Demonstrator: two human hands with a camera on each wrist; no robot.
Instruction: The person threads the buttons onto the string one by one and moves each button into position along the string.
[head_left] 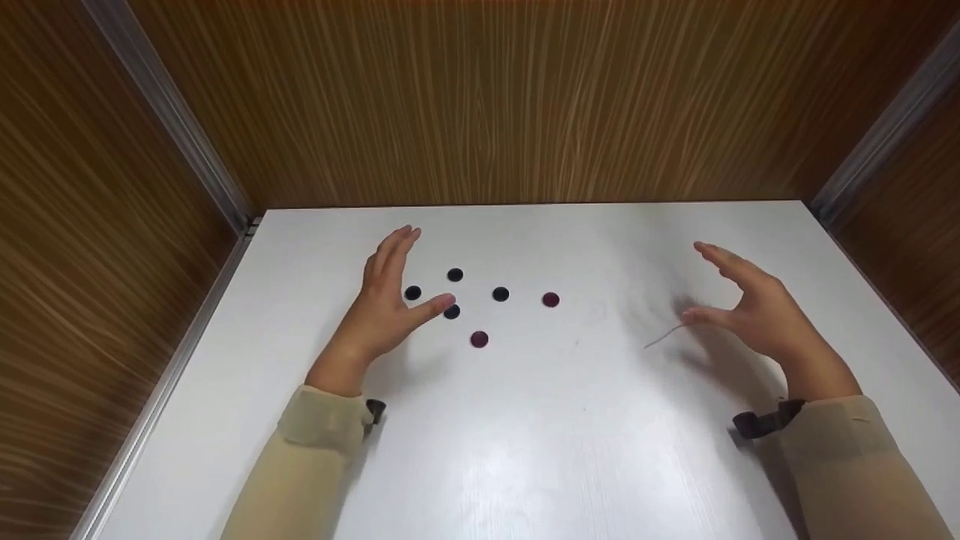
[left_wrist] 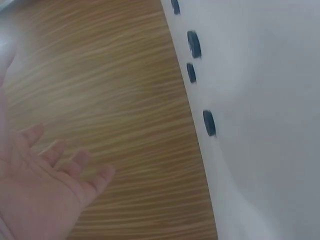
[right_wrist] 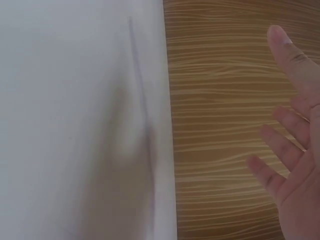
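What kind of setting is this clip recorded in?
Most likely a small staged recording booth, not a home or workshop: a plain white table boxed in by wood-grain panels on three sides, with only some dark discs and two bare hands above it.

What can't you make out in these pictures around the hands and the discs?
- Head view: the left hand thumb partly covers one dark disc.
- Left wrist view: top disc cut by the frame edge; red discs out of view.
- Right wrist view: right hand cut off; table blurred.

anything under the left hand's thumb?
In the head view the left hand hovers open; its thumb tip covers part of one black disc on the white table. Whether they touch can't be told.
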